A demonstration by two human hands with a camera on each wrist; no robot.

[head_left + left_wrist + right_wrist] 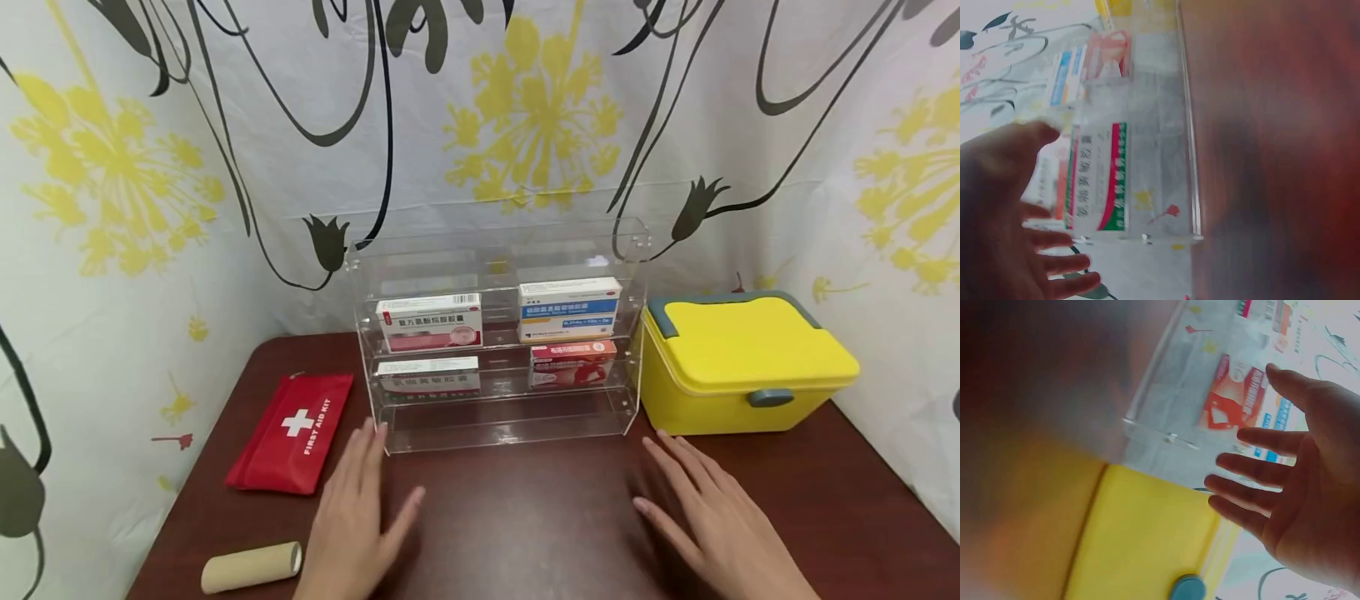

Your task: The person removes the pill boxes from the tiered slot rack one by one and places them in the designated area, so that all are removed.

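Note:
My left hand (356,508) is held over the table by the front left corner of a clear acrylic rack (502,435), fingers extended and holding nothing. On the other side, my right hand (708,512) spreads its fingers near the rack's front right corner, below a yellow box (757,350) with a grey handle and latch. Medicine boxes stand on the rack's tiers: a white and pink box (431,325) above a white and green box (429,379) at left, a white and blue box (568,312) above a red box (572,365) at right.
A red first aid pouch (292,433) lies left of the rack. Nearer the front, a cardboard tube (251,567) rests beside my left wrist. Patterned cloth (480,150) hangs behind and along both sides of the dark wooden table (517,517).

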